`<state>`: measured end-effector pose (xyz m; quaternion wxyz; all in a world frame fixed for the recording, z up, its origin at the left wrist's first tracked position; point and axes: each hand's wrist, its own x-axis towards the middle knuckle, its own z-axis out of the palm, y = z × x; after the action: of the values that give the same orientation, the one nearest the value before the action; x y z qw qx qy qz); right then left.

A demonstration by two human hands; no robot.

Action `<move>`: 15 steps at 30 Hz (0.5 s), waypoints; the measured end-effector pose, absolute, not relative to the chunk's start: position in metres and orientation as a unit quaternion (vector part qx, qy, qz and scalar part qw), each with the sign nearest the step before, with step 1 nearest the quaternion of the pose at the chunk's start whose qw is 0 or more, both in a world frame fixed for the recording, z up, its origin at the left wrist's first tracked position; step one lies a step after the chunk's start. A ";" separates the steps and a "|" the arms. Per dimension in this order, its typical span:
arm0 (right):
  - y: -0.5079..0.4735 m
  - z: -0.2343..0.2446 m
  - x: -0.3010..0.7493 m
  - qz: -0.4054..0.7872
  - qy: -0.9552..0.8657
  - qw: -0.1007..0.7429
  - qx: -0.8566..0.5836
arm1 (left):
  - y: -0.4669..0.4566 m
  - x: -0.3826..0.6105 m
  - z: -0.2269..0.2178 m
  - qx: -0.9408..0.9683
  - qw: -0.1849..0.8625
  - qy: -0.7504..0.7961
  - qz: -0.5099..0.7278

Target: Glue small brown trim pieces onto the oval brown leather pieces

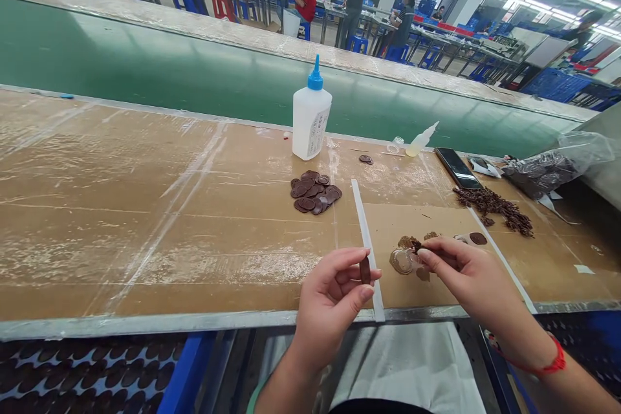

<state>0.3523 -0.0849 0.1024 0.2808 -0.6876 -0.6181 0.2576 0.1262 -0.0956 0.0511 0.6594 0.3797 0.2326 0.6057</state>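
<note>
My left hand (330, 301) is closed, with a dark brown disc (365, 270) pinched nearly edge-on between thumb and fingers. My right hand (463, 268) pinches a small dark brown piece (416, 245), like those in the twiggy pile (502, 210) at the right. That piece is just above a clear, glue-like puddle (402, 261) on the tan bench surface; whether they touch I cannot tell. Beyond my left hand lies a heap of dark brown oval discs (314, 192). A single disc (478, 239) rests on the bench past my right hand.
A white bottle with a blue nozzle (311, 121) stands behind the heap. Farther right are a small dropper bottle (421, 141), a phone (457, 168) and a plastic bag (548, 171). A green conveyor belt (194, 68) runs behind. Below left sits a blue crate (187, 375) of discs.
</note>
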 end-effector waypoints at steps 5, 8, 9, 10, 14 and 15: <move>-0.085 0.100 0.353 0.246 -0.619 0.286 -0.689 | -0.096 0.126 0.050 0.378 0.663 0.232 0.603; -0.086 0.100 0.352 0.241 -0.614 0.293 -0.692 | -0.096 0.127 0.050 0.375 0.665 0.228 0.605; -0.087 0.100 0.352 0.241 -0.611 0.296 -0.693 | -0.096 0.127 0.050 0.374 0.665 0.228 0.605; -0.087 0.101 0.351 0.243 -0.609 0.297 -0.694 | -0.096 0.127 0.051 0.372 0.666 0.229 0.605; -0.087 0.101 0.350 0.250 -0.604 0.300 -0.695 | -0.096 0.128 0.053 0.369 0.666 0.230 0.606; -0.087 0.101 0.350 0.253 -0.602 0.301 -0.695 | -0.096 0.128 0.053 0.369 0.667 0.229 0.605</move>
<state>0.3503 -0.0871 0.1006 0.3012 -0.6948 -0.6023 0.2526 0.1277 -0.0961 0.0528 0.6669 0.3692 0.2289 0.6054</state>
